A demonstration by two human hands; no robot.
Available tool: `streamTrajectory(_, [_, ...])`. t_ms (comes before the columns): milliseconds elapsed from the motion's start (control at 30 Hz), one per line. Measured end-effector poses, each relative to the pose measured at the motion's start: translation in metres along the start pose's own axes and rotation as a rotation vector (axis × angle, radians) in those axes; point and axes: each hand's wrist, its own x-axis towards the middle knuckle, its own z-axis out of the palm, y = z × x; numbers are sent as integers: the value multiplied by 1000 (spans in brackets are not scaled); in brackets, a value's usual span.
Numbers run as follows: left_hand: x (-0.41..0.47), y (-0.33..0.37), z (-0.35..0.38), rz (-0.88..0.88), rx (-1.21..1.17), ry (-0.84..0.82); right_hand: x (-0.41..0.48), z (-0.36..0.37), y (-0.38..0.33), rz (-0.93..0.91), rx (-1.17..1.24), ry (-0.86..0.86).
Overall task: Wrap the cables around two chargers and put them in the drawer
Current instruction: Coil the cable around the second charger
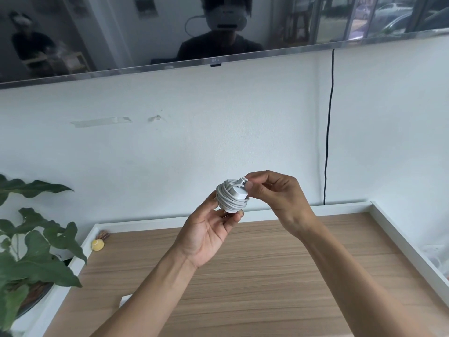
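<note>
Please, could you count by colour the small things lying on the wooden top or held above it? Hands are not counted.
White: 2, the cable-wrapped charger and a partly hidden item at the near left
Yellow: 1, the yellow object
Brown: 1, the brown object beside it
Total: 4

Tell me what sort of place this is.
Probably a living room or lounge, though an office is possible: a wall-mounted television hangs above a wood-topped cabinet, with a potted plant beside it. The left hand grips a wrapped charger while the right hand pinches its cable.
</note>
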Motion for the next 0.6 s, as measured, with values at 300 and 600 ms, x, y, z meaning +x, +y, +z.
streamTrajectory(300, [-3, 6, -2, 15, 14, 11, 5, 4, -1, 15, -43, -12])
streamTrajectory(600, [-2, 5, -9, 26, 53, 5, 9, 8, 2, -12, -81, -17])
